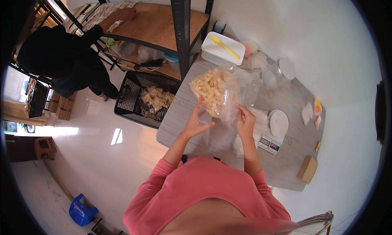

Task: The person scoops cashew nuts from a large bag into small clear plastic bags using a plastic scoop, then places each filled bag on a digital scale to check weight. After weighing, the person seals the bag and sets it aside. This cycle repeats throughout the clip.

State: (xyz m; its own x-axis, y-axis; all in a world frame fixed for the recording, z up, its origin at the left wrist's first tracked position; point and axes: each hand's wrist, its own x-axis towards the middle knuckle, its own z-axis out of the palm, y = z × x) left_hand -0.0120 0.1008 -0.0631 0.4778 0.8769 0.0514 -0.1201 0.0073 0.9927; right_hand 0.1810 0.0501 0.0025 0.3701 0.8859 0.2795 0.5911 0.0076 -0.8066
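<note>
A large clear bag of pale yellow, curled snack pieces [211, 88] lies on the grey wood-look table in front of me. My left hand [195, 123] is at its near left side, thumb and fingers spread around the mouth of a small, clear plastic bag [205, 131], which hangs below the palm. The index finger reaches up beside the snack. With fingers pinched, my right hand [246, 119] grips the loose plastic at the right side of the large bag. The thin plastic blurs where one bag ends and the other begins.
A white-lidded tub [220, 43] with a yellow spoon [224, 46] stands behind the bag. Right are a clear jar [274, 75], a digital scale [270, 144] and a small cardboard box [307, 169]. A black crate [130, 100] adjoins the table's left; another person [61, 59] works at the shelf.
</note>
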